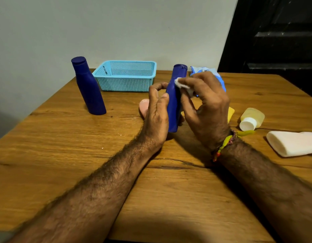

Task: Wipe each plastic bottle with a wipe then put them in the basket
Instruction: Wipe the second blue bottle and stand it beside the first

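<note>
My left hand (156, 113) grips a dark blue bottle (174, 102) upright at the table's middle. My right hand (207, 106) presses a white wipe (181, 84) against the bottle's upper side. A second dark blue bottle (87, 86) stands alone at the left. The light blue mesh basket (125, 81) sits at the back with nothing visible inside. A pale yellow bottle with a white cap (251, 120) and a white bottle (292, 143) lie on their sides at the right. A pink bottle (143, 106) lies partly hidden behind my left hand.
A blue wipe packet (207, 72) lies behind my right hand. A yellow object (230, 114) peeks out beside my right wrist. The wooden table (64, 146) ends against a grey wall at the back and a dark doorway at the right.
</note>
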